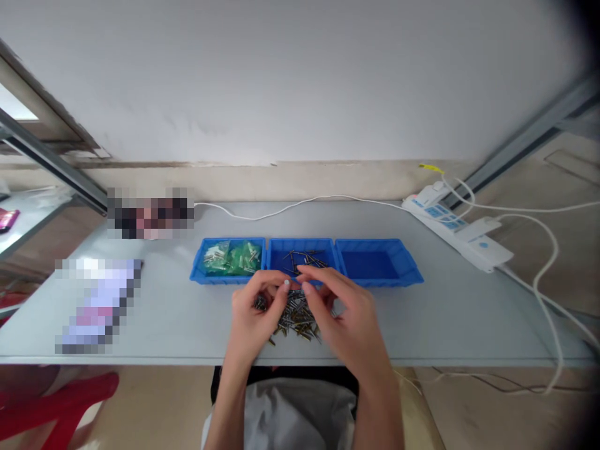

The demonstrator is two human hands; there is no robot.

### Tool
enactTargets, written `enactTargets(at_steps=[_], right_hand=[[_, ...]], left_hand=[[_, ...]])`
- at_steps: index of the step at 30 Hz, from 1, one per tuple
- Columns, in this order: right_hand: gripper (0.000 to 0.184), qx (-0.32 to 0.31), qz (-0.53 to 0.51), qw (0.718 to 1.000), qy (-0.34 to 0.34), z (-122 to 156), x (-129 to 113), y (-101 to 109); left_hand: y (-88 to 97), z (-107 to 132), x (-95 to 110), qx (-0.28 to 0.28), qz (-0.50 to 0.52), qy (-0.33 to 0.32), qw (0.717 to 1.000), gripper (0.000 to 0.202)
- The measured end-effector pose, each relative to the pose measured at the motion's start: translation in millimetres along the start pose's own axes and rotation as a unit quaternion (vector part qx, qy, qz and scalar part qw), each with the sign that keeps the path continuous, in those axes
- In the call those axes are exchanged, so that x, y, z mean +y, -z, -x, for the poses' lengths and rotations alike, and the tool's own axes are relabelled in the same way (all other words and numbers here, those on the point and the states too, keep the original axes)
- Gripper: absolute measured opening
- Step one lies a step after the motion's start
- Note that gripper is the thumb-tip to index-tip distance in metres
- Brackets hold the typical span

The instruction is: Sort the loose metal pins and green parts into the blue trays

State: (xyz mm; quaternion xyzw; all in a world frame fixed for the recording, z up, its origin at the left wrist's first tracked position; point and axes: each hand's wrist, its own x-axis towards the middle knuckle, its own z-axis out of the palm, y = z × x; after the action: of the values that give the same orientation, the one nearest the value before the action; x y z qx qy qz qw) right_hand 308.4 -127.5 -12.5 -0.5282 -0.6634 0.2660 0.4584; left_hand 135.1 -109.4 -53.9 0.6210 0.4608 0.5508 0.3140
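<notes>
My left hand [255,315] and my right hand [344,312] meet over a loose pile of small metal pins [295,319] on the grey table [445,312]. Both hands are curled, fingertips pinched together near a tiny pale part between them. My left palm also cups a few dark pins. Just behind the hands stand three blue trays in a row: the left tray [228,260] holds green bagged parts, the middle tray [300,255] holds several dark pins, the right tray [377,261] looks bare.
A white power strip [457,232] with white cables lies at the back right. A white cord [300,203] runs along the table's rear. Blurred items sit at the left. A red chair [56,403] stands below the left edge.
</notes>
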Motion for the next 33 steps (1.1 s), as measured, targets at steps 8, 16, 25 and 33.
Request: enactTargets(at_steps=[8,16,25,33], right_hand=[[0.023,-0.018,-0.01,0.999,0.024,-4,-5,-5],[0.019,-0.019,-0.018,0.999,0.023,3,-8,-7],[0.02,0.025,-0.034,0.999,0.027,22,2,-19],[0.021,0.03,-0.057,0.997,0.048,24,23,-31]], left_hand=[[0.5,-1,8,-0.012,-0.007,0.013,1.0,0.005],[2.7,1,12,-0.032,0.006,0.005,0.999,0.005],[1.4,17,6,-0.043,0.03,0.04,0.998,0.005],[0.7,21,-10,-0.047,0.039,0.071,0.996,0.006]])
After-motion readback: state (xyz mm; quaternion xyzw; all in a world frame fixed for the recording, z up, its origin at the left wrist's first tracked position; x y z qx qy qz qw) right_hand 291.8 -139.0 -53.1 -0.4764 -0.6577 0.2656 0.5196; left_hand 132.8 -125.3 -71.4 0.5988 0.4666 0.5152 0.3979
